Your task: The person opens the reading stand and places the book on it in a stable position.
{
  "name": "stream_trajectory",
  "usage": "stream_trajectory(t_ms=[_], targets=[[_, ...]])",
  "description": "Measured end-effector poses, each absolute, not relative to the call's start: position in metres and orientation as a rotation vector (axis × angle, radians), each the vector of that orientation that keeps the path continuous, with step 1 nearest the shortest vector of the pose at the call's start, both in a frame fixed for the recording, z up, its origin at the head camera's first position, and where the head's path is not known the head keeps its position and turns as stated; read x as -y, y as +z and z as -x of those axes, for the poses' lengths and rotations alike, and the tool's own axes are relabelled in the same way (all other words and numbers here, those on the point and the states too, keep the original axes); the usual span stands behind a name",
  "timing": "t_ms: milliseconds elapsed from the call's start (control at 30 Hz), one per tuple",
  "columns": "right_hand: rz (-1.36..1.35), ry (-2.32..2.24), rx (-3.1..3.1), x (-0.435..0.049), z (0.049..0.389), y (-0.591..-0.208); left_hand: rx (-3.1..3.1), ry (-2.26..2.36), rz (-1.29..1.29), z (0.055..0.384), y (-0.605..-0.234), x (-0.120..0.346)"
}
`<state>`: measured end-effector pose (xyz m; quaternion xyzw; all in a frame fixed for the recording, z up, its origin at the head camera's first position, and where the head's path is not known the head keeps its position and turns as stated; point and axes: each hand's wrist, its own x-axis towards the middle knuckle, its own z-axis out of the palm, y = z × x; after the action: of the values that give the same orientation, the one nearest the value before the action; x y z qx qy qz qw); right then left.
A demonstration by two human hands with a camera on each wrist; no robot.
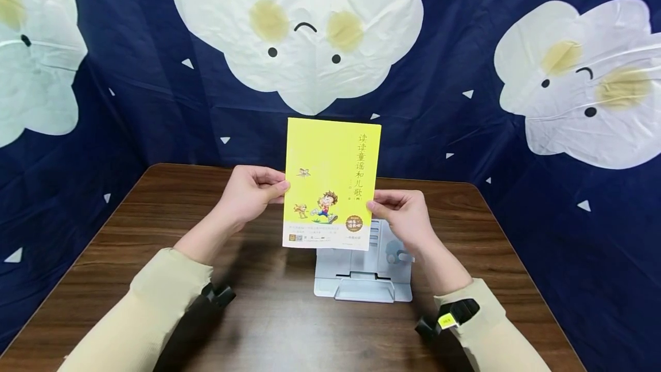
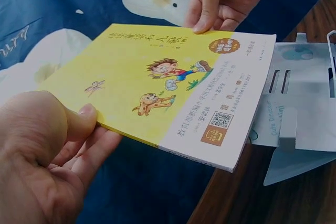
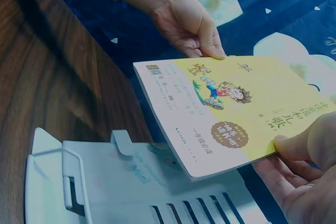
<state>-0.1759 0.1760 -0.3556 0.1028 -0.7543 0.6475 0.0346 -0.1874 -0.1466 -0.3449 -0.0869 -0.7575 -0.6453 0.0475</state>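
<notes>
A thin yellow children's book (image 1: 330, 182) with a cartoon running child and a dog on its cover is held up above the table, cover facing me. My left hand (image 1: 250, 193) pinches its left edge, thumb on the front and fingers behind. On the opposite edge, my right hand (image 1: 405, 217) pinches it the same way, lower down. Behind and below the book stands a pale blue-grey book stand (image 1: 363, 274) with slots and a front ledge; the book hides its upper left part. In the right wrist view the stand (image 3: 121, 182) lies close under the book's lower corner.
The dark wooden table (image 1: 258, 326) has rounded far corners. A navy cloth (image 1: 248, 131) with white cloud faces hangs behind it and along both sides. Black straps with small devices sit at my wrists, the right device (image 1: 448, 319) showing a yellow label.
</notes>
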Motion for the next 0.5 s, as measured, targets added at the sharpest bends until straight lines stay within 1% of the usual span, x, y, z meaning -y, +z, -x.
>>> stream_trajectory(t_ms=[200,500], targets=[[-0.279,1.985,2.290,-0.187,0.180,-0.357,2.302,-1.970,0.284,0.197,-0.348,0.131],[-0.300,1.896,2.297,-0.205,0.185,-0.359,2.308,-1.973,0.286,0.206,-0.351,0.112]])
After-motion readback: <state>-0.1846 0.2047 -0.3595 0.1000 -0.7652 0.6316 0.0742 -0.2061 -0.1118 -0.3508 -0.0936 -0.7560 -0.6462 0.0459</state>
